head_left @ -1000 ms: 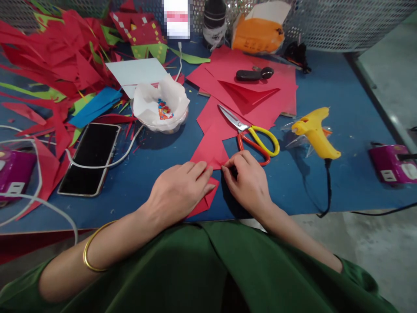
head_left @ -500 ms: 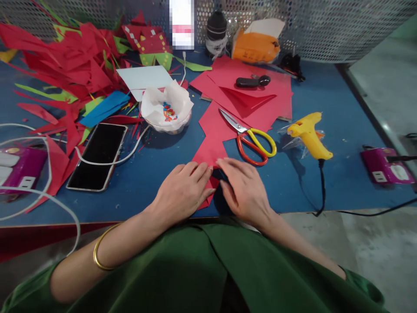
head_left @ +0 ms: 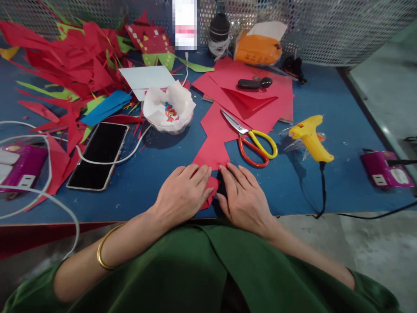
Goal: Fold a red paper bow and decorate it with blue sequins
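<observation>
A folded piece of red paper (head_left: 212, 152) lies at the table's front edge, its near end showing between my hands. My left hand (head_left: 185, 191) is closed on it, fingertips pressing the paper and thumb over the near flap. My right hand (head_left: 244, 195) rests palm down and open. Its fingers are stretched out and slightly spread, their tips at the paper's right edge. Just beyond my right hand lie scissors (head_left: 249, 138) with one red and one yellow handle, blades partly on red sheets (head_left: 218, 119).
A yellow glue gun (head_left: 309, 137) with a black cord lies right. Paper scraps (head_left: 78, 61) heap at the back left. A phone (head_left: 97, 156), a paper-lined bowl (head_left: 169, 108) and a white cable stand left. Purple power blocks (head_left: 386, 169) sit at both sides.
My right hand's fingers have spread and moved slightly right along the paper's edge. My left hand stays pressed on the paper. The view has shifted slightly.
</observation>
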`<move>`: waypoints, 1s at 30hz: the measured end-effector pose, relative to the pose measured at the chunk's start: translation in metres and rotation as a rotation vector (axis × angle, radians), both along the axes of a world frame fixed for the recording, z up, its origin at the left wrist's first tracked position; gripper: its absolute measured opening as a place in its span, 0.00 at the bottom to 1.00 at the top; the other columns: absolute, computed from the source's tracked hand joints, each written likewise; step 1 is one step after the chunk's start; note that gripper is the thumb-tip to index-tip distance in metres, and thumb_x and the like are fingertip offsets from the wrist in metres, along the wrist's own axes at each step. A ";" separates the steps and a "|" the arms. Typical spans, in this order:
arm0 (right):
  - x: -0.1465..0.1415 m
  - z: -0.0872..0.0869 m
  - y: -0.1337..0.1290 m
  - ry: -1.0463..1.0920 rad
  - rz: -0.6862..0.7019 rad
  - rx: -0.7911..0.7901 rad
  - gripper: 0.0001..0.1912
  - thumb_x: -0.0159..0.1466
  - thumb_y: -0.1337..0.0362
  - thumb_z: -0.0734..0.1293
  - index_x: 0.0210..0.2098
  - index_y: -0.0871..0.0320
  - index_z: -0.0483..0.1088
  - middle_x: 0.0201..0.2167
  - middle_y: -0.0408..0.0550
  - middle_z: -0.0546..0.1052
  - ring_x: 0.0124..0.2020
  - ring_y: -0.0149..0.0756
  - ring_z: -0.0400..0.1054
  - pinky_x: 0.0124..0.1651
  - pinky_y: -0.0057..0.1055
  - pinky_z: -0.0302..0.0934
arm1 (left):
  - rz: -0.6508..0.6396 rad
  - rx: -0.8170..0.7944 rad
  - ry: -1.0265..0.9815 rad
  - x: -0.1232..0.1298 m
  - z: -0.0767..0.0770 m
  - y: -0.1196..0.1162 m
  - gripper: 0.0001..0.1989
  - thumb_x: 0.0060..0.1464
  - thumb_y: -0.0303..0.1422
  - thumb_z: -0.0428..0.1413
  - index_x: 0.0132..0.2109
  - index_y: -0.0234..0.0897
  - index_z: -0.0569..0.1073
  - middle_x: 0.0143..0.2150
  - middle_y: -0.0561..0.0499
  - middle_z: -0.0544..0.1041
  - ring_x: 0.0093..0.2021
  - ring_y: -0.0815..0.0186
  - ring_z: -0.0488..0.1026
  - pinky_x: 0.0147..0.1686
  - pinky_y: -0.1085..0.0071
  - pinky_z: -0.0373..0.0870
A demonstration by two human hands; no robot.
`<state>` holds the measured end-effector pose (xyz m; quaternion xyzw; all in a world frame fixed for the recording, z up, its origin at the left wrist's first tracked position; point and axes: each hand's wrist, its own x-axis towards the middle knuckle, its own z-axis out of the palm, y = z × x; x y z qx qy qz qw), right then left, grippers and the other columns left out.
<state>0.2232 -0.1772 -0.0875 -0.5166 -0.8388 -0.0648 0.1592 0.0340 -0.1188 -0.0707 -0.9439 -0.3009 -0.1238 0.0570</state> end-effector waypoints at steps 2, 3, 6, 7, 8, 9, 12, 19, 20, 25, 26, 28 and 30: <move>0.001 -0.001 -0.001 -0.008 -0.021 0.033 0.29 0.69 0.61 0.60 0.61 0.79 0.62 0.56 0.70 0.75 0.61 0.57 0.67 0.63 0.52 0.61 | -0.004 0.013 -0.016 0.000 0.001 0.000 0.18 0.67 0.34 0.50 0.53 0.24 0.77 0.51 0.40 0.81 0.45 0.53 0.76 0.41 0.58 0.74; 0.001 -0.001 -0.001 -0.009 -0.026 0.045 0.29 0.68 0.61 0.60 0.61 0.80 0.62 0.56 0.71 0.75 0.60 0.57 0.67 0.63 0.51 0.62 | -0.006 0.017 -0.023 -0.001 0.001 0.000 0.19 0.67 0.34 0.50 0.52 0.23 0.77 0.51 0.39 0.81 0.45 0.53 0.76 0.40 0.58 0.74; 0.001 0.000 -0.001 -0.016 -0.020 0.055 0.29 0.68 0.61 0.60 0.60 0.81 0.63 0.56 0.71 0.75 0.59 0.57 0.68 0.62 0.52 0.62 | -0.017 0.028 -0.048 -0.003 0.000 0.001 0.20 0.67 0.36 0.50 0.51 0.22 0.78 0.49 0.39 0.81 0.44 0.52 0.76 0.39 0.58 0.74; 0.001 0.001 0.000 -0.023 -0.018 0.054 0.29 0.68 0.61 0.59 0.60 0.81 0.62 0.55 0.71 0.75 0.59 0.57 0.68 0.61 0.53 0.62 | -0.019 0.035 -0.064 -0.004 -0.001 0.001 0.20 0.67 0.37 0.50 0.50 0.22 0.78 0.48 0.38 0.82 0.44 0.52 0.76 0.39 0.58 0.75; 0.001 0.002 0.000 -0.034 -0.013 0.049 0.29 0.69 0.61 0.59 0.60 0.81 0.62 0.55 0.71 0.75 0.59 0.57 0.68 0.61 0.54 0.62 | -0.018 0.042 -0.080 -0.005 -0.001 0.001 0.21 0.67 0.38 0.51 0.49 0.22 0.78 0.48 0.38 0.82 0.43 0.52 0.77 0.39 0.58 0.75; 0.001 0.003 0.001 -0.044 -0.003 0.045 0.29 0.69 0.61 0.59 0.60 0.81 0.62 0.56 0.71 0.75 0.59 0.58 0.68 0.61 0.55 0.61 | -0.018 0.051 -0.092 -0.006 -0.001 0.001 0.21 0.67 0.38 0.51 0.49 0.21 0.79 0.47 0.38 0.82 0.43 0.52 0.77 0.39 0.58 0.75; 0.003 0.005 0.003 -0.050 0.027 0.037 0.28 0.69 0.61 0.58 0.59 0.81 0.63 0.55 0.71 0.75 0.59 0.57 0.68 0.62 0.55 0.60 | -0.019 0.062 -0.091 -0.010 -0.003 0.001 0.21 0.66 0.39 0.52 0.48 0.21 0.79 0.47 0.38 0.82 0.43 0.51 0.77 0.37 0.57 0.76; 0.007 0.004 0.003 0.040 -0.022 0.014 0.24 0.69 0.64 0.58 0.59 0.75 0.64 0.54 0.62 0.77 0.59 0.50 0.68 0.65 0.51 0.55 | -0.004 0.077 -0.139 -0.010 -0.005 -0.001 0.20 0.66 0.38 0.52 0.50 0.24 0.79 0.46 0.40 0.83 0.42 0.53 0.78 0.37 0.60 0.77; 0.007 0.003 0.003 0.037 -0.021 0.015 0.24 0.69 0.64 0.58 0.59 0.75 0.64 0.54 0.62 0.77 0.59 0.50 0.68 0.65 0.50 0.55 | -0.007 0.080 -0.118 -0.009 -0.004 -0.001 0.19 0.66 0.38 0.52 0.49 0.25 0.79 0.46 0.41 0.83 0.42 0.53 0.77 0.36 0.60 0.76; 0.008 0.005 0.002 0.022 -0.013 0.017 0.25 0.69 0.63 0.59 0.58 0.77 0.65 0.54 0.63 0.78 0.59 0.51 0.68 0.65 0.49 0.55 | -0.029 0.079 -0.048 -0.006 -0.001 0.000 0.18 0.65 0.36 0.53 0.49 0.23 0.79 0.48 0.41 0.82 0.41 0.53 0.76 0.35 0.60 0.75; 0.007 0.006 0.002 0.028 -0.017 0.019 0.25 0.69 0.63 0.59 0.58 0.77 0.65 0.53 0.63 0.78 0.59 0.51 0.68 0.65 0.49 0.56 | -0.032 0.080 -0.047 -0.005 0.000 0.000 0.18 0.65 0.35 0.53 0.49 0.23 0.79 0.48 0.41 0.82 0.42 0.53 0.76 0.36 0.60 0.75; 0.006 0.008 0.002 0.046 -0.027 0.024 0.26 0.69 0.62 0.58 0.59 0.77 0.65 0.54 0.62 0.77 0.61 0.52 0.66 0.65 0.48 0.56 | -0.033 0.079 -0.048 -0.005 0.001 0.000 0.17 0.64 0.34 0.53 0.49 0.22 0.79 0.48 0.40 0.82 0.42 0.52 0.75 0.37 0.59 0.75; 0.002 0.009 0.004 0.060 -0.003 0.028 0.27 0.69 0.61 0.58 0.60 0.77 0.65 0.56 0.63 0.76 0.63 0.52 0.64 0.65 0.47 0.57 | -0.033 0.079 -0.056 -0.005 0.000 0.001 0.17 0.64 0.33 0.53 0.49 0.22 0.79 0.47 0.41 0.82 0.42 0.52 0.75 0.37 0.58 0.75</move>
